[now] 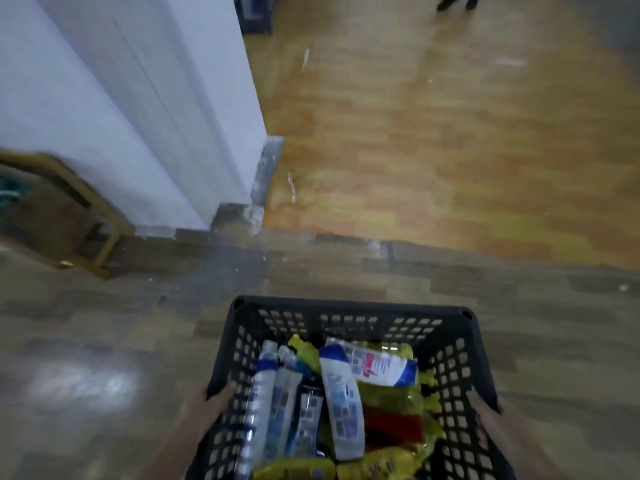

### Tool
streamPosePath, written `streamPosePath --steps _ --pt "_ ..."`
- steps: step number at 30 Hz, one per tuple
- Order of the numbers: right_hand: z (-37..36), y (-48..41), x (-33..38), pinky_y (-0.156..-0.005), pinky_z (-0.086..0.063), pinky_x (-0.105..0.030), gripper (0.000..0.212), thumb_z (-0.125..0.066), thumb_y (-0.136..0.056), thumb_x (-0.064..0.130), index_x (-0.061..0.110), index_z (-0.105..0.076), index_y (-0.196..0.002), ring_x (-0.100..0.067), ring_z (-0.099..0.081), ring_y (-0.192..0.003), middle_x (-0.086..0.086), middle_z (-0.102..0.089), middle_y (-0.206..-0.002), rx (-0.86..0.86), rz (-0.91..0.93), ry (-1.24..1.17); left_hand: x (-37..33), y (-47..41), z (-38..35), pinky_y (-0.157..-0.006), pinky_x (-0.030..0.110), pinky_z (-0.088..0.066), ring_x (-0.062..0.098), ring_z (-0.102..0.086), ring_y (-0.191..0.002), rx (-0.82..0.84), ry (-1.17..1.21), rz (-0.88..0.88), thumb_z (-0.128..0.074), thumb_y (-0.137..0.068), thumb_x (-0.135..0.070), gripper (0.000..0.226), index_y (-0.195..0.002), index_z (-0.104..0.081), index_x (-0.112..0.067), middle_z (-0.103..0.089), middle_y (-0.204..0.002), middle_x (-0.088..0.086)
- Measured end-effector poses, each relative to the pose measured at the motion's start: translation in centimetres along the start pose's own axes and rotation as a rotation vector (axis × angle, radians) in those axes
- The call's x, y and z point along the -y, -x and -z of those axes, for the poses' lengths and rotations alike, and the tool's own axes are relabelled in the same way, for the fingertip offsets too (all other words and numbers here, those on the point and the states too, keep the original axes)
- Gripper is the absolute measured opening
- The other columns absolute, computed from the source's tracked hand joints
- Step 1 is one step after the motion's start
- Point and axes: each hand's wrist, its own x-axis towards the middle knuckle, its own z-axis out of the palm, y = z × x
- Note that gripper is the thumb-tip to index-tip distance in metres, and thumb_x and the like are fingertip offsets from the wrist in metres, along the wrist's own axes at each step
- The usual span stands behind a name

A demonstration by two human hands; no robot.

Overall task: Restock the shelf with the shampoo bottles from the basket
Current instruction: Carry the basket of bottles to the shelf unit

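Note:
A dark perforated plastic basket [349, 311] fills the bottom centre of the head view, carried above the floor. Inside lie several white and blue shampoo bottles [341, 400], with yellow packets [388, 393] and a red one [394, 426] among them. My left hand [202, 408] grips the basket's left rim, thumb over the edge. My right hand [486, 419] grips the right rim. No shelf is in view. The picture is blurred by motion.
A white wall corner [194, 109] juts out at the left. A wooden-framed stand [86, 209] sits at its foot on the far left. Wood-pattern floor [433, 150] stretches ahead and right. Someone's dark shoes [457, 1] show at the top edge.

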Motion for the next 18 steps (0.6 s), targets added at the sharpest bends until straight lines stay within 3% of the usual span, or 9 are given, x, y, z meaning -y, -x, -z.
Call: streamPosePath --steps 2,3,5,8,12,18 --pt "3.0 4.7 2.8 -0.062 -0.048 -0.036 0.042 -0.06 -0.093 0.04 0.0 -0.059 -0.107 -0.036 -0.065 -0.073 -0.017 -0.064 -0.077 -0.011 0.047 0.003 -1.3 1.8 2.9 -0.101 0.047 -0.047 0.03 -0.062 -0.106 -0.019 0.012 -0.079 -0.078 -0.071 -0.045 0.072 -0.127 -0.058 -0.005 -0.066 -0.116 0.015" --pt "4.3 6.8 4.0 -0.072 -0.052 -0.04 0.051 -0.06 -0.092 0.042 -0.003 -0.059 -0.115 -0.039 -0.066 -0.086 -0.018 -0.066 -0.088 -0.021 0.074 -0.005 -1.8 1.9 4.1 -0.104 0.049 -0.044 0.03 -0.058 -0.115 -0.036 0.045 -0.144 -0.078 -0.063 -0.057 0.088 -0.132 -0.054 -0.01 -0.062 -0.126 0.013" --pt "6.6 10.2 5.8 -0.09 -0.053 -0.047 0.055 -0.059 -0.09 0.051 0.004 -0.061 -0.118 -0.038 -0.065 -0.097 -0.016 -0.068 -0.101 -0.038 0.091 -0.027 -3.6 4.3 6.7 -0.101 0.05 -0.046 0.031 -0.06 -0.112 -0.049 0.107 -0.185 -0.075 -0.055 -0.066 0.095 -0.131 -0.055 -0.013 -0.062 -0.125 0.012" --pt "9.4 16.8 9.2 -0.089 -0.053 -0.048 0.041 -0.053 -0.095 0.048 0.008 -0.063 -0.098 -0.033 -0.064 -0.092 -0.012 -0.07 -0.095 -0.063 0.272 -0.046 -9.9 14.0 9.1 -0.093 0.049 -0.052 0.034 -0.065 -0.099 -0.061 0.153 -0.217 -0.076 -0.067 -0.052 0.071 -0.121 -0.061 -0.008 -0.068 -0.111 0.016" --pt "11.6 21.6 12.2 -0.068 -0.05 -0.04 0.034 -0.053 -0.098 0.04 0.009 -0.062 -0.087 -0.035 -0.064 -0.079 -0.014 -0.066 -0.079 -0.126 0.452 -0.069 -15.0 22.3 10.5 -0.081 0.045 -0.056 0.035 -0.066 -0.089 -0.113 0.204 -0.294 -0.068 -0.087 -0.025 0.031 -0.108 -0.064 -0.002 -0.069 -0.1 0.02" --pt "12.4 21.8 16.8 -0.052 -0.039 -0.033 0.041 -0.049 -0.099 0.039 0.006 -0.057 -0.077 -0.025 -0.05 -0.052 -0.006 -0.051 -0.056 -0.186 0.628 0.024 -16.0 23.6 11.4 -0.079 0.047 -0.055 0.028 -0.062 -0.069 -0.222 0.268 -0.279 -0.071 -0.084 -0.026 0.029 -0.096 -0.068 0.0 -0.069 -0.08 0.019"
